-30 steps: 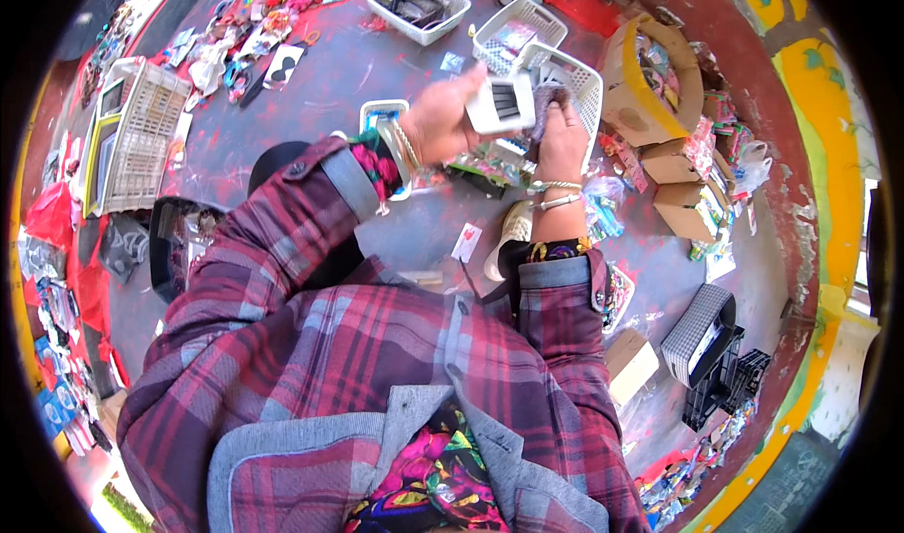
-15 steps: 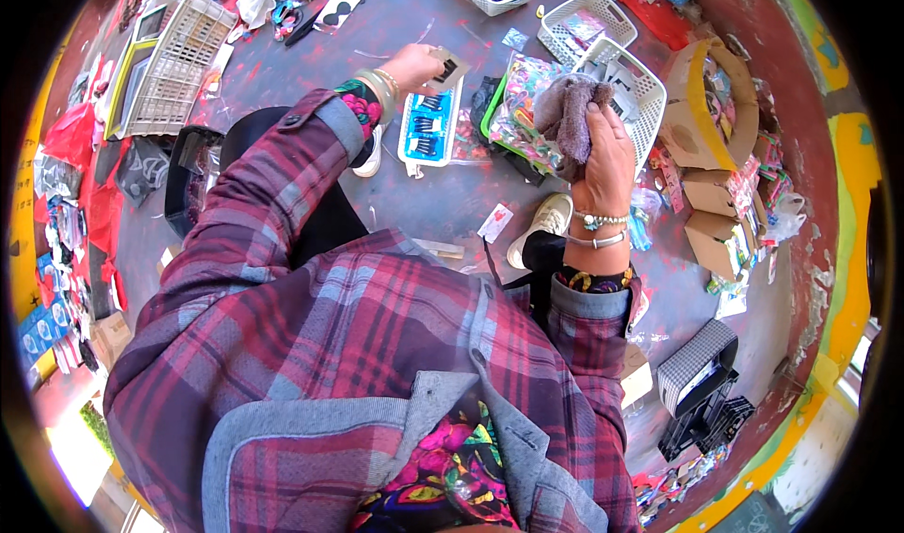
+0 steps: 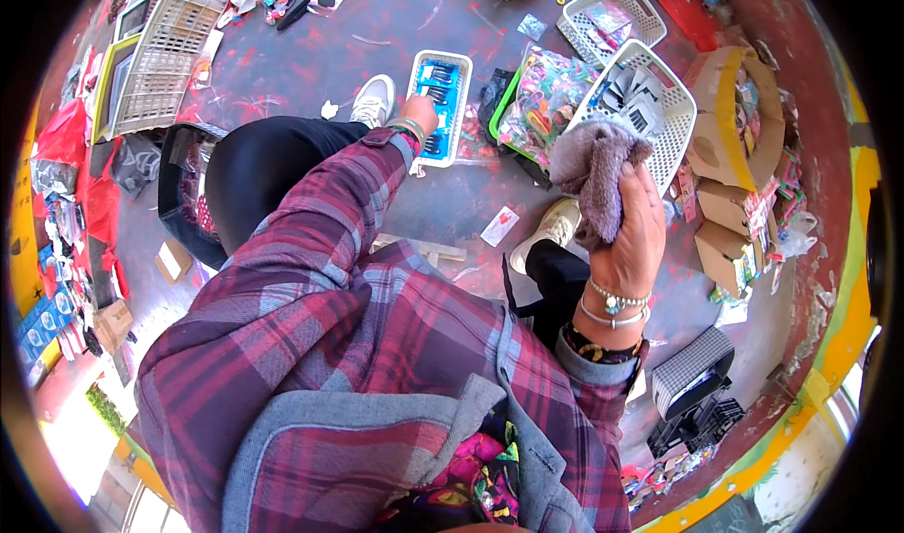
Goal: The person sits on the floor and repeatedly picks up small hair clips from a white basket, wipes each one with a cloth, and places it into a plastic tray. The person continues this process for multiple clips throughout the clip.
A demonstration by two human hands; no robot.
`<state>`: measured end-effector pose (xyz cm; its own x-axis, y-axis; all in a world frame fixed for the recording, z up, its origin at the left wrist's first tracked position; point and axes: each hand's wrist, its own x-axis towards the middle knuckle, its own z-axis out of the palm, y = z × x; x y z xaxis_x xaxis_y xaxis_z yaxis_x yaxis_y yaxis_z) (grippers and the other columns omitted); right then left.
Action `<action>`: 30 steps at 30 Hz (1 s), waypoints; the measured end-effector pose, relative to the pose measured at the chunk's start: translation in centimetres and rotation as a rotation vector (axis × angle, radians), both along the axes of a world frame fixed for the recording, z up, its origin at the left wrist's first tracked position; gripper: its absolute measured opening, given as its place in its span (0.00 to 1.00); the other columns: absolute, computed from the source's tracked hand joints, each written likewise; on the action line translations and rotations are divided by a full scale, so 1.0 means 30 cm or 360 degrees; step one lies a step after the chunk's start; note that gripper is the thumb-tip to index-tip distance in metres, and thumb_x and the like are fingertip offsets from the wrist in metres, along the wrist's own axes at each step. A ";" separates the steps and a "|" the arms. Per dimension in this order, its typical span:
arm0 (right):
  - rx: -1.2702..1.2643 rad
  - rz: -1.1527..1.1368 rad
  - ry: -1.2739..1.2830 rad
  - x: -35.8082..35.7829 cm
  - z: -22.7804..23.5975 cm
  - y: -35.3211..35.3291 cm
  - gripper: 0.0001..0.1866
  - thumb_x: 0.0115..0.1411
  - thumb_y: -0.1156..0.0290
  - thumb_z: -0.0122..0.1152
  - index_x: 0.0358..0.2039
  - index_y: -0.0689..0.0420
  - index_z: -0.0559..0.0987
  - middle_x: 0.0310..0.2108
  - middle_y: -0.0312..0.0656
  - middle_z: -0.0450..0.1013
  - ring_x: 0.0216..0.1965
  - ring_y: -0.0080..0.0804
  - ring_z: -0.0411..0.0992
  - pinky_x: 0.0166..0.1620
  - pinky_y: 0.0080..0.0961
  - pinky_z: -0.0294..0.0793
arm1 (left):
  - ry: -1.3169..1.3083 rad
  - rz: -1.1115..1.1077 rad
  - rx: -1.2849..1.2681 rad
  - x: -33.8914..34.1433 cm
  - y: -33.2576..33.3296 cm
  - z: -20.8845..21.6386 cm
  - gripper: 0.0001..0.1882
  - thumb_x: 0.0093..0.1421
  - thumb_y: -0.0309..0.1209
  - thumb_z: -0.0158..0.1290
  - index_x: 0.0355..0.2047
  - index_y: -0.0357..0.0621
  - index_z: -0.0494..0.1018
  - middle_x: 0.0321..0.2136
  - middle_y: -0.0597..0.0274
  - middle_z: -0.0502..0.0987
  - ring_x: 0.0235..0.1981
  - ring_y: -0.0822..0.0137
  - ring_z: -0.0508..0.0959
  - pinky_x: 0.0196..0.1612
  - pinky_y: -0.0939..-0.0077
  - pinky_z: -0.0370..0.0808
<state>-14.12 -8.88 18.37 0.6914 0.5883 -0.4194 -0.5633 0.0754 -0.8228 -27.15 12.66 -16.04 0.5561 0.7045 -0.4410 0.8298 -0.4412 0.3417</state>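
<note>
My right hand [image 3: 633, 236] is closed round a bunched brown-grey cloth [image 3: 603, 170], held up in front of a white perforated basket. That basket [image 3: 673, 123] holds several grey and white flat pieces. My left hand [image 3: 420, 113] is at the left side of a narrow white tray [image 3: 465, 95], partly over it. Its fingers are mostly hidden, and no card shows in it. Blue cards with black pieces [image 3: 437, 92] lie in a row inside the tray.
A green-rimmed container [image 3: 508, 109] with colourful small packets stands right of the tray. Another white basket [image 3: 650, 20] is behind. Cardboard boxes [image 3: 720, 199] line the right wall. At the left are a beige crate [image 3: 174, 57] and a black bin [image 3: 174, 194]. My shoes [image 3: 375, 100] are on the floor.
My left hand has come nearer and down to the tray's left side; the small card it held is no longer visible. My right hand with the cloth has shifted slightly right and nearer.
</note>
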 end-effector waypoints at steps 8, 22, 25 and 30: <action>-0.0064 -0.0068 0.0113 0.019 -0.010 -0.002 0.14 0.61 0.73 0.47 0.46 0.65 0.70 0.37 0.42 0.73 0.33 0.24 0.73 0.35 0.17 0.72 | -0.0479 0.0789 0.0246 -0.066 0.062 -0.156 0.14 0.53 0.27 0.42 0.37 0.44 0.74 0.36 0.48 0.74 0.42 0.50 0.72 0.45 0.60 0.69; -0.0137 0.0060 0.0138 0.008 -0.021 -0.026 0.16 0.60 0.72 0.47 0.47 0.66 0.69 0.38 0.43 0.73 0.36 0.26 0.73 0.38 0.20 0.72 | 0.0169 -0.0250 -0.0274 -0.024 -0.008 -0.092 0.37 0.44 0.27 0.59 0.55 0.45 0.55 0.53 0.45 0.60 0.49 0.46 0.68 0.48 0.60 0.70; -0.0123 0.0096 0.0132 0.014 -0.024 -0.032 0.17 0.60 0.71 0.48 0.47 0.67 0.69 0.39 0.43 0.72 0.36 0.26 0.72 0.38 0.19 0.72 | 0.0147 -0.0238 -0.0217 -0.027 -0.014 -0.075 0.38 0.43 0.25 0.60 0.55 0.45 0.55 0.53 0.43 0.59 0.49 0.47 0.68 0.49 0.61 0.70; -0.0087 0.0051 0.0191 0.005 -0.010 -0.034 0.14 0.60 0.74 0.47 0.46 0.66 0.70 0.38 0.42 0.73 0.35 0.25 0.73 0.38 0.19 0.72 | 0.0142 -0.0268 -0.0099 -0.028 -0.014 -0.015 0.41 0.41 0.27 0.63 0.56 0.45 0.55 0.52 0.43 0.60 0.49 0.47 0.68 0.49 0.61 0.69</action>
<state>-13.98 -9.89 18.07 0.6153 0.5833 -0.5303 -0.6595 0.0125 -0.7516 -27.99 12.24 -16.50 0.6205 0.5746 -0.5336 0.7743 -0.5568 0.3008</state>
